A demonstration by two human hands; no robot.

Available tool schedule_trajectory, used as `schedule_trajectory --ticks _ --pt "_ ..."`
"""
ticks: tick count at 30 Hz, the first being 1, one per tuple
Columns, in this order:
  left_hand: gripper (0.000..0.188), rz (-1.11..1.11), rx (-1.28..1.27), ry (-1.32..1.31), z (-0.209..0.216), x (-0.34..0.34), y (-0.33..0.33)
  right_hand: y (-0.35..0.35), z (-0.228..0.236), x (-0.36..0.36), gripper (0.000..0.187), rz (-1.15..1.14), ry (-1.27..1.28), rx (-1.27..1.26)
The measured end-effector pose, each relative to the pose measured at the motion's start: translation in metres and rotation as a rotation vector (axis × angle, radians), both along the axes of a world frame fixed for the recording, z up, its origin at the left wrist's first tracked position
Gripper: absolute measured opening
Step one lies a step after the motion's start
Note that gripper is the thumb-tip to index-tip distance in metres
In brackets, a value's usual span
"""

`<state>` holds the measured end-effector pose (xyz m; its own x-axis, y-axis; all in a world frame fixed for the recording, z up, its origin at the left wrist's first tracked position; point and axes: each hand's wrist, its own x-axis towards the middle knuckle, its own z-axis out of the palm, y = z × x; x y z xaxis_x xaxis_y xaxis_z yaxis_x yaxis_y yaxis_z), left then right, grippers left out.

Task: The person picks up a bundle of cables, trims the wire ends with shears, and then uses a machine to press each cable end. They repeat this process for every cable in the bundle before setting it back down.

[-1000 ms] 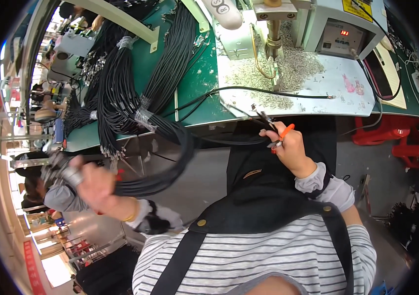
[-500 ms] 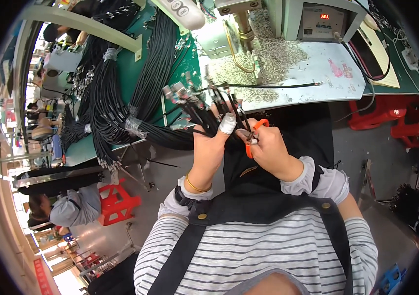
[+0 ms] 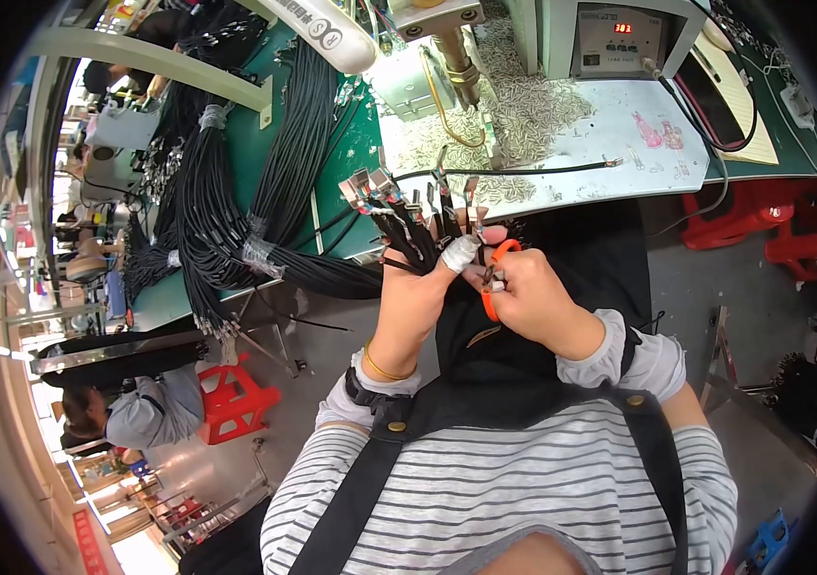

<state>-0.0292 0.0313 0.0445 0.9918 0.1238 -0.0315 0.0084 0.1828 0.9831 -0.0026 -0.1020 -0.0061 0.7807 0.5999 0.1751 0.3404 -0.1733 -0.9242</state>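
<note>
A bunch of black cables [image 3: 406,240] with metal connector ends and bits of coloured wire is gripped in my left hand [image 3: 406,302]. White tape [image 3: 460,253] wraps the left thumb. Close beside it on the right, my right hand [image 3: 535,299] is closed around orange-handled scissors [image 3: 505,251]. The scissors are mostly hidden by my fingers, and I cannot tell what their blades touch. Both hands are in front of the bench's near edge, above my black apron [image 3: 552,369].
Thick bundles of black cable [image 3: 212,216] lie on the green bench top at left. Small metal pieces [image 3: 547,113] cover the white work plate [image 3: 619,172] under a machine head [image 3: 456,67]. A control box [image 3: 619,43] stands at back right. Red stools [image 3: 729,216] are at right; another person sits at far left.
The connector ends in my left hand have shifted slightly to the right and stand more spread. My left thumb has moved right, closer to the scissors, which remain in my right hand.
</note>
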Motion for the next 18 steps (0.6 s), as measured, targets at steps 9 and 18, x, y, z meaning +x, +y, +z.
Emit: schedule_trajectory --ticks 9,18 --pt "0.011 0.116 -0.289 -0.052 0.015 0.001 0.019 -0.023 -0.013 0.002 0.018 -0.095 -0.085 -0.025" --pt "0.012 0.146 0.19 -0.07 0.003 -0.005 0.012 -0.003 0.009 -0.005 0.018 -0.074 -0.19 -0.05"
